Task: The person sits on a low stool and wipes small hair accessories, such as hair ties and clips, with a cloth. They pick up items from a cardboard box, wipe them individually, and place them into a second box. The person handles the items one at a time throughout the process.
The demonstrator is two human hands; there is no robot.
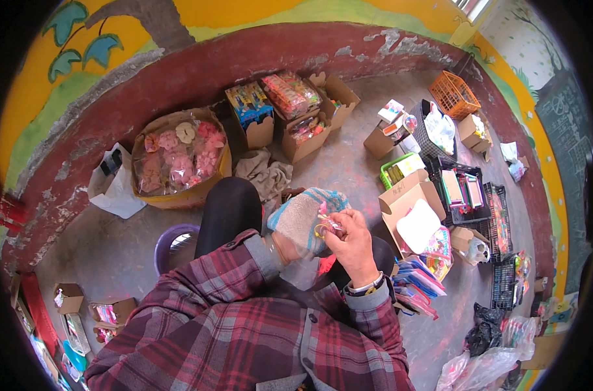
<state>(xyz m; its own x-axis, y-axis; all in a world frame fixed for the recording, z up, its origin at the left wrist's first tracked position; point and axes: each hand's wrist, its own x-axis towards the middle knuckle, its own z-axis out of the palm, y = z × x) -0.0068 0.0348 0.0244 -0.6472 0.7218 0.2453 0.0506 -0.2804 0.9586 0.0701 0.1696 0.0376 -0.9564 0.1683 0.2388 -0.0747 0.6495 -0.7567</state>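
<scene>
My right hand (352, 242) is closed, thumb against fingers, on a small pink trinket (326, 225) with a yellow part and what looks like clear wrapping. Its exact kind is too small to make out. Right beside it, a beige cloth with blue stripes (296, 218) covers most of my left hand (286, 249). Only the wrist and the heel of that hand show, so its fingers are hidden. Both hands are close together above my lap, and the trinket is in front of the cloth.
A large carton (208, 186) of pink flower-like pieces and a white bag (117, 189) stand at far left. Beyond my knees are goods boxes (257, 132) and a crumpled cloth (264, 173). A purple basin (169, 251) sits left; an opened carton (401, 202) and blue-pink packets (417, 285) lie right.
</scene>
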